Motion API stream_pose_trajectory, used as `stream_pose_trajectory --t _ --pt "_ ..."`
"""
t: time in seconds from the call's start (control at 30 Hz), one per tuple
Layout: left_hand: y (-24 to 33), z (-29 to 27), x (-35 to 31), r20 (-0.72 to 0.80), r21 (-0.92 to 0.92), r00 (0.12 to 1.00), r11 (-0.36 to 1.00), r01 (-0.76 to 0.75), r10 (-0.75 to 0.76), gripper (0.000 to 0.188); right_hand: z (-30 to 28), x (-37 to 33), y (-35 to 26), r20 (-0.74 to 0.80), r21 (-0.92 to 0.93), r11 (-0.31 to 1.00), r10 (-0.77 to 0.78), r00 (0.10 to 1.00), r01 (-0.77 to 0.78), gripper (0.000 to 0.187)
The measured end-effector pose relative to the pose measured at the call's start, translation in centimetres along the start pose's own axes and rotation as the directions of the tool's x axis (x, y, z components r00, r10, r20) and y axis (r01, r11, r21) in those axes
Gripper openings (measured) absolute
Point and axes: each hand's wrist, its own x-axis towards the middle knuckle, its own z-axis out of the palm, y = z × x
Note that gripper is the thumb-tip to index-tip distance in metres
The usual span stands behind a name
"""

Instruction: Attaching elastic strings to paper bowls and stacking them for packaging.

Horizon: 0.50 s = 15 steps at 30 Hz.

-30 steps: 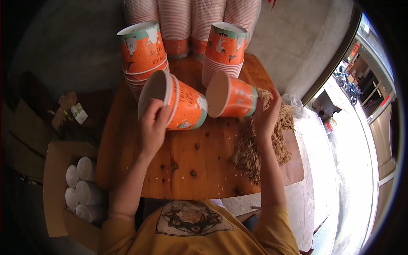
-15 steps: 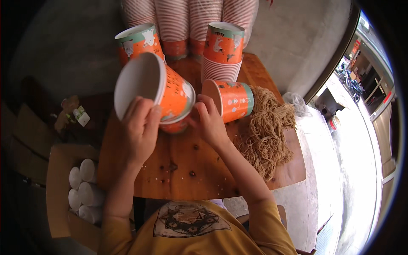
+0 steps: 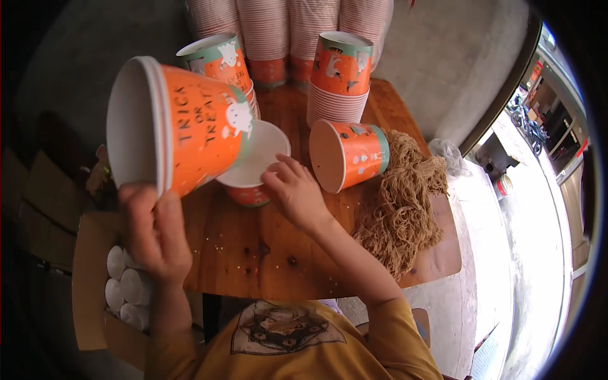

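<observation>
Right now the small stack of orange printed paper cups (image 3: pixel 180 123) is being held up on its side above the round wooden table (image 3: pixel 253 253), mouth turned toward the person's left. The left hand (image 3: pixel 152 231) is curling around the rim at the bottom, fingers wrapped over the edge, so the whole weight is hanging off one lip. That looks to me like the weak spot: paper rims flex, and the nested cups could be sliding apart or tipping out of that pinch.

Just under the stack's base, a single orange paper cup with a white inside (image 3: pixel 253 171) is sitting upright on the table. The right hand (image 3: pixel 294 193) is resting its fingertips on that cup's rim, loosely open, not gripping around it. If the held stack is coming down at an angle, it may be knocking this cup over or crushing its edge.

Beside the right hand another orange cup lying on its side (image 3: pixel 348 161) is touching a heap of tan noodle-like strands (image 3: pixel 402 209); a nudge could be rolling it into them. Behind stand two shorter stacks of the same cups (image 3: pixel 342 76), and tall sleeves of pale pink-ribbed cups (image 3: pixel 285 31) are leaning at the back. A cardboard box of white rolls (image 3: pixel 123 288) is sitting below the table's left edge.
</observation>
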Motion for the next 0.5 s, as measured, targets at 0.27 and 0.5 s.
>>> stream_pose_trajectory --t 0.27,0.5 --pt "0.2 -1.3 -3.5 0.2 0.121 0.977 0.991 0.056 -0.079 0.007 0.3 2.8 4.8 0.059 -0.329 0.9 0.32 0.946 -0.284 0.017" --pt "-1.6 3.8 -4.8 0.316 -0.019 0.921 0.969 0.246 -0.228 0.006 -1.6 0.2 -0.8 0.313 0.56 0.814 -0.037 0.949 -0.153 0.117"
